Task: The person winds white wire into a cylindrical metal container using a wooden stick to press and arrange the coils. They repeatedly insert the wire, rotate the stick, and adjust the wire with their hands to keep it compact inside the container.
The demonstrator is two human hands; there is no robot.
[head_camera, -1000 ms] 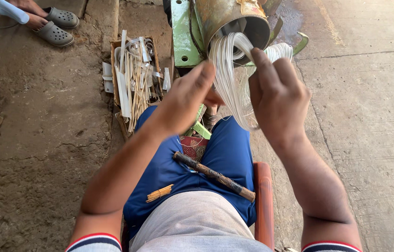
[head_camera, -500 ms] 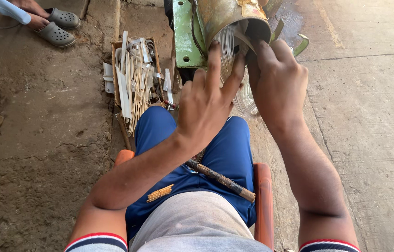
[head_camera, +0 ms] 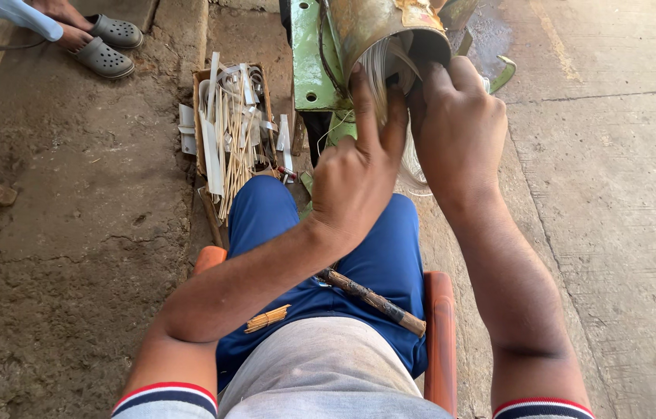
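Bundle of thin white strands (head_camera: pixel 381 74) hangs out of the round mouth of a rusty metal drum (head_camera: pixel 378 27) at far centre, w/ a green plate on the drum's left side. Left hand (head_camera: pixel 355 174) pinches the strands btwn thumb & fingers just below the opening; right hand (head_camera: pixel 456 128) sits right beside it, fingertips pushed into the drum mouth. Strands loop down pale & glossy behind both hands, lower part mostly hidden.
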